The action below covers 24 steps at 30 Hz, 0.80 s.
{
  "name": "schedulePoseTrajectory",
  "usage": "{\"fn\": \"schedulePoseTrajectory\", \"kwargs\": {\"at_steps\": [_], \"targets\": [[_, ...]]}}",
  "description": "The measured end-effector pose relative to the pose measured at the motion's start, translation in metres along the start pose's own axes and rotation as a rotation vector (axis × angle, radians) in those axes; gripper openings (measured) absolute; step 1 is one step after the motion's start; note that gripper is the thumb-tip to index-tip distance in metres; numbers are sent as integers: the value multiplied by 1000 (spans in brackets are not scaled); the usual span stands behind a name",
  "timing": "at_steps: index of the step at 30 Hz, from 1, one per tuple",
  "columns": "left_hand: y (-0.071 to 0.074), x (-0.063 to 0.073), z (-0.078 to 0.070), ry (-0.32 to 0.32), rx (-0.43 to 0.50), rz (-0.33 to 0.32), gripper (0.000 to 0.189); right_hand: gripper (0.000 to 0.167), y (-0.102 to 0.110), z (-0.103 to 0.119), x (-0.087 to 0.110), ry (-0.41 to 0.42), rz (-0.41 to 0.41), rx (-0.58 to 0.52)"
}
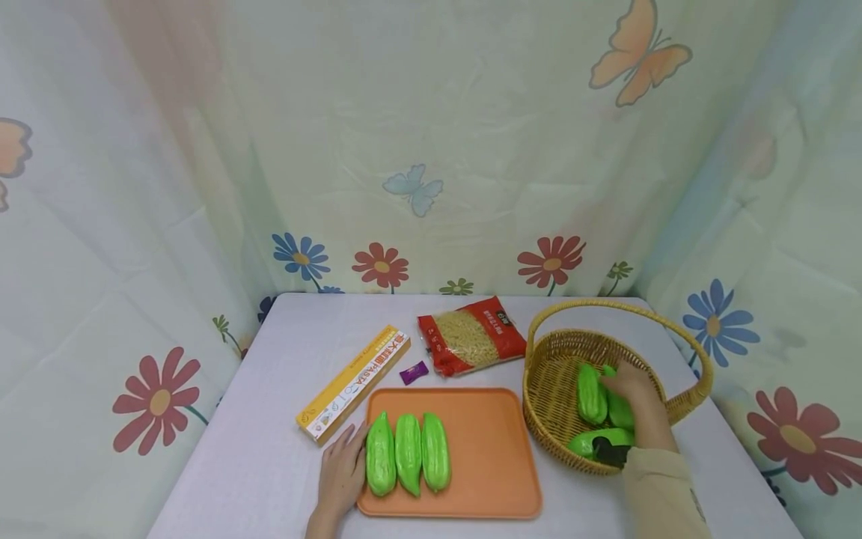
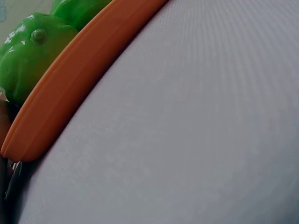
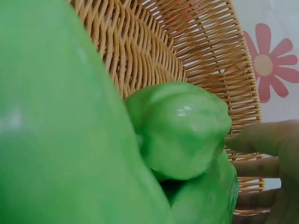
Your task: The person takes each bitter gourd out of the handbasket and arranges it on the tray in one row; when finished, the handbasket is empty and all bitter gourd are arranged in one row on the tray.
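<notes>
Three ridged green gourds point(image 1: 408, 453) lie side by side on an orange tray point(image 1: 486, 457). My left hand point(image 1: 342, 471) rests at the tray's left edge, next to the leftmost gourd; the left wrist view shows mostly the tray's rim point(image 2: 70, 88) and two gourds' ends. Inside a wicker basket point(image 1: 555, 389) on the right are three more green gourds. My right hand point(image 1: 633, 385) reaches into it over the gourd point(image 1: 619, 410) on the right. In the right wrist view, its extended fingers point(image 3: 261, 137) lie against the gourds, with no grip visible.
A yellow and white pasta box point(image 1: 353, 382) lies left of the tray. Behind the tray are a small purple packet point(image 1: 414, 373) and a red bag of pasta point(image 1: 471, 337). The basket's tall handle point(image 1: 606, 303) arches above it. Printed curtains surround the table.
</notes>
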State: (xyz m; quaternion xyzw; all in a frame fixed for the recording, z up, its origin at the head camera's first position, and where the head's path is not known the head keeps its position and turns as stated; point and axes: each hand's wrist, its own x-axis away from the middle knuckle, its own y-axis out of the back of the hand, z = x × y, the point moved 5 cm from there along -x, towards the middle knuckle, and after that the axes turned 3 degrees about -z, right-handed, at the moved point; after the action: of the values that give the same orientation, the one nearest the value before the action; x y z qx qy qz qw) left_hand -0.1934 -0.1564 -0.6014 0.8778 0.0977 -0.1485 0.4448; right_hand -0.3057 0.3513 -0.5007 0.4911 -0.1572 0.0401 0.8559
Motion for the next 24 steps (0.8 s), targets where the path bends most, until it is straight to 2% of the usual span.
{"fn": "schedulePoseTrajectory", "kwargs": {"at_steps": [6,16,20,24], "targets": [[1,0,-1,-6,-5,-17,38,71,-5,-4,-2,22,28,-33],[1,0,-1,-19,-8,-1,38,75,-18,-2,-12,73,47,-116],[1,0,-2,-16,1,-3,39,72,-20,-1,-14,98,27,-114],[3,0,-2,-30,-13,-18,38,76,-20,3,-12,111,28,-179]]}}
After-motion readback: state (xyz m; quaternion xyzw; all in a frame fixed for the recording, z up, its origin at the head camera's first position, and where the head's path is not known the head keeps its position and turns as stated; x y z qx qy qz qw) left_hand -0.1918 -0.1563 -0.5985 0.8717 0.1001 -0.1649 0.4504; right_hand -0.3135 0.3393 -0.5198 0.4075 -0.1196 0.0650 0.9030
